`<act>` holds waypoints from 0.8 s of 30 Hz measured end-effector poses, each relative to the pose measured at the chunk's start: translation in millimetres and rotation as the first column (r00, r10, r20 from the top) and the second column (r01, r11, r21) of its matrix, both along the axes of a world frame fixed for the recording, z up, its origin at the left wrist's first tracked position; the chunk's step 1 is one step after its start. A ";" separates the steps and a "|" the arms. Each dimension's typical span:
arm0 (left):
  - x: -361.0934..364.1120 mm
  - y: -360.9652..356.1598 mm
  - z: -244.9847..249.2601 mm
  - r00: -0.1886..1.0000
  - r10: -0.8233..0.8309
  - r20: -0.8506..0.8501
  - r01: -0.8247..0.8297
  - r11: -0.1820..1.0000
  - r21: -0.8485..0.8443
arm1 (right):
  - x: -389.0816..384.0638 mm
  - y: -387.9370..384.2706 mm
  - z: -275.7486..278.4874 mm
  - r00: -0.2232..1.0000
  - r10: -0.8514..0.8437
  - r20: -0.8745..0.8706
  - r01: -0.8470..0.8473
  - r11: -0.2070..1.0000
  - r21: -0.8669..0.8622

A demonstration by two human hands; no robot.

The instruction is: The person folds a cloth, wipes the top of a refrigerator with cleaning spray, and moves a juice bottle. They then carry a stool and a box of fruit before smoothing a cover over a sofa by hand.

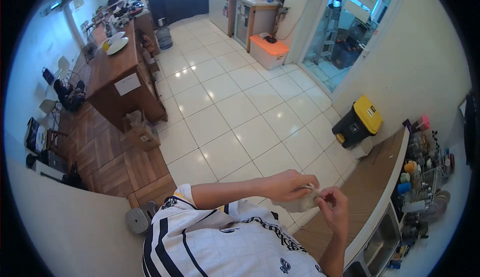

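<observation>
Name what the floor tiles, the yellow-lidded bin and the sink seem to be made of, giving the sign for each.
Floor tiles: glazed ceramic or porcelain, glossy; bright spots of light reflect off them.
Bin: most likely moulded plastic, smooth; its colours are even and its lid's corners rounded.
Sink: probably stainless steel, judging by its grey, metallic-looking sheen.

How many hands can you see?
2. The left hand and the right hand are both near us, pinching a pale thing. What looks like a sitting person far off may have hands too, but they're too small to tell.
</observation>
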State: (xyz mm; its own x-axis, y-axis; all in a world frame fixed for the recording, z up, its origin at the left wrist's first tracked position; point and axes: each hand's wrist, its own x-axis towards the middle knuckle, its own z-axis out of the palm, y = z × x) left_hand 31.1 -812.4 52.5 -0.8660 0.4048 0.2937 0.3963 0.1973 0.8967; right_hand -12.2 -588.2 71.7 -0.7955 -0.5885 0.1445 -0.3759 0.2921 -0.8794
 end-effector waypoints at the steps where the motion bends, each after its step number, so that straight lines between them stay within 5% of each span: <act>1: 2.1 -0.6 0.3 0.999 -0.004 -0.048 0.004 1.000 0.012 | 1.0 -2.9 0.0 0.999 -0.010 0.046 0.012 0.999 -0.031; 3: 6.7 -2.5 0.9 0.990 -0.013 -0.144 0.017 0.999 0.030 | -3.9 -3.0 -9.2 0.996 0.059 0.071 -0.062 0.998 0.032; 10: 25.2 -18.3 -2.0 0.994 0.094 -0.063 -0.100 0.989 -0.111 | 5.8 -14.5 -18.4 0.977 0.097 0.189 -0.099 0.995 0.002; 13: 32.6 -23.0 0.0 0.994 0.092 -0.052 -0.098 0.988 -0.122 | 9.5 -19.8 -13.5 0.992 0.114 0.051 -0.119 0.988 0.103; 19: 38.9 -23.5 -4.2 0.989 0.104 -0.105 -0.107 0.994 -0.024 | 19.9 -22.4 -20.5 0.992 0.107 -0.067 -0.110 0.994 -0.029; 24: 41.3 -26.7 -4.1 0.977 -0.037 -0.210 0.032 0.999 -0.026 | 26.0 -18.0 -22.5 0.993 0.119 -0.018 -0.119 0.993 0.007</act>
